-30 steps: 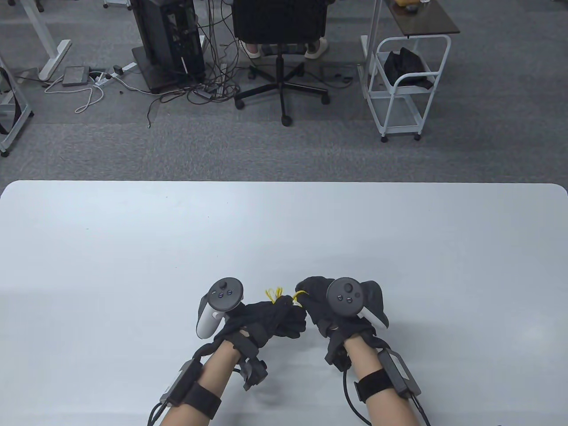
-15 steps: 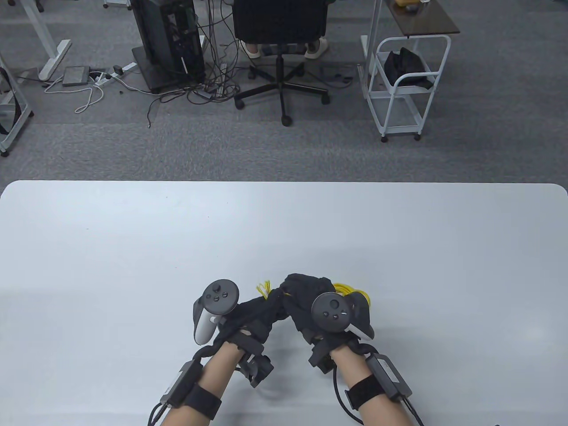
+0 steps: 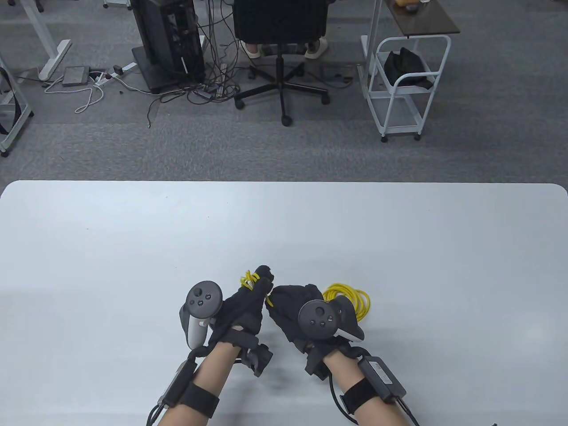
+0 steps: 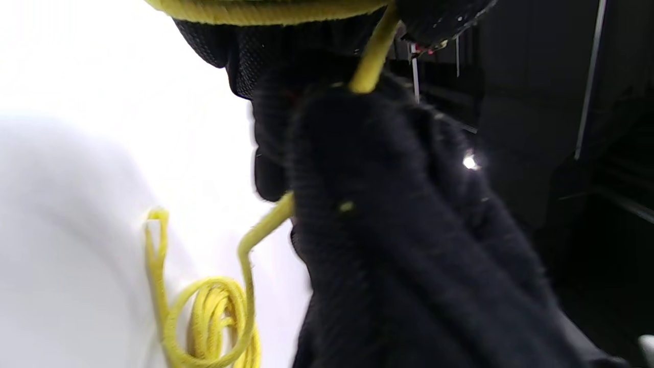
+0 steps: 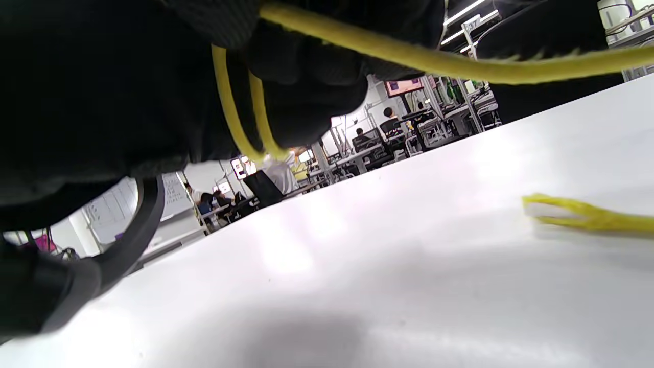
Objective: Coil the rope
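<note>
A thin yellow rope [image 3: 355,299] lies in several loops on the white table [image 3: 133,248] just right of my right hand [image 3: 288,306]. A strand runs from the loops through my right hand to my left hand [image 3: 257,286]. My left hand grips small turns of rope [image 3: 248,279] around its fingers. My right hand grips the strand close beside the left hand. The left wrist view shows the loose coil [image 4: 214,317] on the table and a strand [image 4: 370,56] going up into the gloves. The right wrist view shows a taut strand [image 5: 434,59] and two strands [image 5: 240,122] across the glove.
Beyond the table's far edge are a black office chair [image 3: 279,26], a white wire cart [image 3: 406,84], a computer tower [image 3: 168,40] and floor cables. A rope piece [image 5: 587,217] lies on the table in the right wrist view.
Both hands have moved left and slightly nearer. The right hand has drawn off the loose coil, which now lies uncovered on the table to its right. The left hand's fingers have risen with the rope.
</note>
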`<state>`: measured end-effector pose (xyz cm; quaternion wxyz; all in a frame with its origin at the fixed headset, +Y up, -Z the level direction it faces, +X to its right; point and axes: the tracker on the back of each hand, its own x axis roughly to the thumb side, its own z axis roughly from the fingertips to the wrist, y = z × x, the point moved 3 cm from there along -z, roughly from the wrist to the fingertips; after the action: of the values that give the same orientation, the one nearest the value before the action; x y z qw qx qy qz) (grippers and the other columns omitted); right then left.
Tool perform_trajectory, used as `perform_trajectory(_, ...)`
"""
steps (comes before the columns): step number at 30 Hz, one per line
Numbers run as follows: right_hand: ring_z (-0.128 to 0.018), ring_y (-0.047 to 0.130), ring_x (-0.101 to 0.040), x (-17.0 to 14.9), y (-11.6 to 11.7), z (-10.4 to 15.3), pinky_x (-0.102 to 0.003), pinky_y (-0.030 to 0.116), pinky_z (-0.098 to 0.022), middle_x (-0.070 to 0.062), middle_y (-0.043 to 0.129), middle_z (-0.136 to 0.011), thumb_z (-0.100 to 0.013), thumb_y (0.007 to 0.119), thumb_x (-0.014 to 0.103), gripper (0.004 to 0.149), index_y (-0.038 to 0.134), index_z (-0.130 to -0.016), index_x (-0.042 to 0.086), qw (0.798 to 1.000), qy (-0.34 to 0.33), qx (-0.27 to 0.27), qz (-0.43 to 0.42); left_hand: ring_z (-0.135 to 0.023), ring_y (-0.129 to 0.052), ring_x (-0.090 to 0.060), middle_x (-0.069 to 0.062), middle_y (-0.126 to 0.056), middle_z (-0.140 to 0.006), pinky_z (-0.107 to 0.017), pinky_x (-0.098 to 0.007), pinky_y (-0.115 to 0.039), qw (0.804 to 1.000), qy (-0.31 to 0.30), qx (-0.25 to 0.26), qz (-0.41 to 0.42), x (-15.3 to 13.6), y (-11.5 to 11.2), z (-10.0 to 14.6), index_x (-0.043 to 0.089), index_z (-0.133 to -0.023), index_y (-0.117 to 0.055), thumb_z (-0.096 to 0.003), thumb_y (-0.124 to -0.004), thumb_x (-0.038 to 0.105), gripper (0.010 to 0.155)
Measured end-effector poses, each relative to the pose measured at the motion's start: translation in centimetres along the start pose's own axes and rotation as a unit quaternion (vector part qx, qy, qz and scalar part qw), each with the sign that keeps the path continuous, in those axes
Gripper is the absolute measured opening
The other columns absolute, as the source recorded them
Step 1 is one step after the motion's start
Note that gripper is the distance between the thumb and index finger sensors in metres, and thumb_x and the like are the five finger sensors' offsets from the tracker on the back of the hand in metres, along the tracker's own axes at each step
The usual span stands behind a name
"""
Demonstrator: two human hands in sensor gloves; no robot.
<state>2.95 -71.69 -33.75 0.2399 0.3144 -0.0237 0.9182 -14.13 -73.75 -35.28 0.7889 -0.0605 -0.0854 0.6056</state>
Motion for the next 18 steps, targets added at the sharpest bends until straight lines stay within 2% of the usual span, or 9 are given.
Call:
perform_trajectory(4,-0.090,0.072,-0.048,-0.22,0.39,-0.05,-0.077,0.045,-0.065,-0.016,0.070,-0.103,-0.060,0.067,0.037,0.041,0.070,-0.095,0.017,1.000,0.005,0.015,0.003,-0.103,-0.076,-0.031,-0.010,-0.065,-0.118,-0.077,-0.039,-0.062,0.999,-0.028,0.001,0.039,0.32,0.19,0.06,0.024,-0.112,-0.057,-0.0628,-0.052,0.048,0.055)
perform_trajectory(9,-0.090,0.072,-0.048,-0.67,0.66,-0.03,-0.077,0.045,-0.065,-0.016,0.072,-0.102,-0.060,0.066,0.037,0.040,0.070,-0.095,0.017,0.999,0.016,0.026,0.012,-0.100,-0.083,-0.027,-0.008,-0.071,-0.116,-0.076,-0.035,-0.068,0.984,-0.061,-0.061,0.157,0.25,-0.25,-0.18,0.026,-0.112,-0.060,-0.0615,-0.049,0.052,0.058)
perform_trajectory(18,-0.090,0.072,-0.048,-0.90,0.98,-0.01,-0.078,0.044,-0.065,-0.016,0.071,-0.102,-0.060,0.066,0.038,0.041,0.070,-0.095,0.018,0.998,0.021,0.048,0.024,-0.085,-0.098,-0.026,-0.008,-0.092,-0.100,-0.068,-0.035,-0.076,0.973,-0.074,-0.087,0.201,0.51,-0.47,-0.22,0.027,-0.101,-0.079,-0.0596,-0.046,0.056,0.060)
